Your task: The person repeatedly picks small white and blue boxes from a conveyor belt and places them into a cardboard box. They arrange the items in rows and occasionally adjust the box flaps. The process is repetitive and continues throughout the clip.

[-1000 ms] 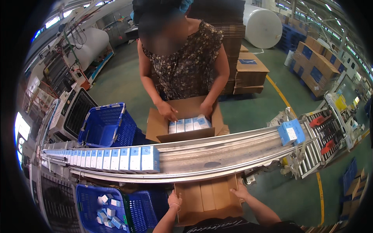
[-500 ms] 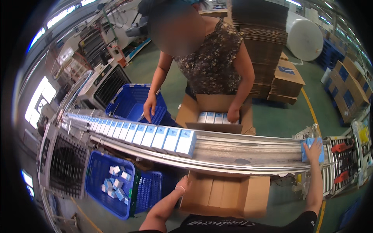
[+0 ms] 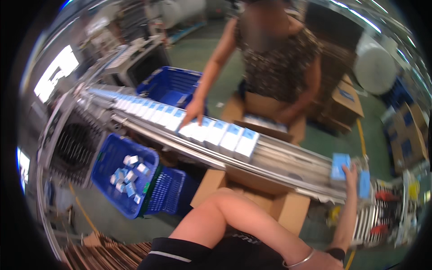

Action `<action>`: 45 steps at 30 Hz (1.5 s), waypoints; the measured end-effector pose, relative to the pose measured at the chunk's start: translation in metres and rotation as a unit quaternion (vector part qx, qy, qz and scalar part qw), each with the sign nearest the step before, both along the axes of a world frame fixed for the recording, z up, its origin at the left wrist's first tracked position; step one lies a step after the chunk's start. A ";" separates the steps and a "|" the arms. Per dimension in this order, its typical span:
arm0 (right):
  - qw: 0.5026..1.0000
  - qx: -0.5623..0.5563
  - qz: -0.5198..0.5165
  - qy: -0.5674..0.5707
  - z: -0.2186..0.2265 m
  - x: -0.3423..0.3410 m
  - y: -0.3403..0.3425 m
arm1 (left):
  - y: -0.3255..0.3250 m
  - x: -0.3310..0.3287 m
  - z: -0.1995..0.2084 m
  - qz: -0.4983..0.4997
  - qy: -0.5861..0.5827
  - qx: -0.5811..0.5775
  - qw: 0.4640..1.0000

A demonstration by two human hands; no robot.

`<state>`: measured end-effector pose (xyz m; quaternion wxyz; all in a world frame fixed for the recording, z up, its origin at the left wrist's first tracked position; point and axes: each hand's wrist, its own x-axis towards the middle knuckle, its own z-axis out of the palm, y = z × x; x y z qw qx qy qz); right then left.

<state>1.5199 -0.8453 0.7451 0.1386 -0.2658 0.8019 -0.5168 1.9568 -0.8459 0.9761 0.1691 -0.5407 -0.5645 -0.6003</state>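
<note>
My right hand [image 3: 351, 174] is at the right end of the conveyor, its fingers spread against a blue-and-white carton [image 3: 340, 165]. A second blue carton [image 3: 364, 184] stands just to the right of that hand. My left arm bends across my body, and my left hand [image 3: 325, 261] is low at the right, by my right sleeve; its fingers cannot be made out. In front of me an open cardboard box [image 3: 292, 211] is partly covered by my left arm. A row of white cartons with blue tops [image 3: 240, 143] lines the conveyor [image 3: 288, 162].
Across the conveyor, a co-worker's hand [image 3: 194, 112] touches the row, beside an open box [image 3: 299, 130] of cartons. A blue basket [image 3: 150, 202] at left holds several small boxes; another blue basket [image 3: 168, 85] stands behind. Flattened cardboard [image 3: 108, 256] lies at lower left.
My left hand has let go of the box and swung across to my right sleeve. A second blue carton now shows by my right hand. The co-worker's hand has come onto the row.
</note>
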 end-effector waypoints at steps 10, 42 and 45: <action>0.793 -0.327 0.186 -0.479 0.123 0.209 -0.026 | -0.028 0.053 0.028 0.060 -0.021 -0.046 0.997; 0.934 0.221 0.270 0.079 0.029 0.415 -0.271 | -0.465 0.286 -0.196 0.802 -0.456 -0.371 0.110; 0.935 0.212 0.283 -0.006 0.032 0.407 -0.268 | -0.491 0.268 -0.210 0.757 -0.610 -0.171 0.161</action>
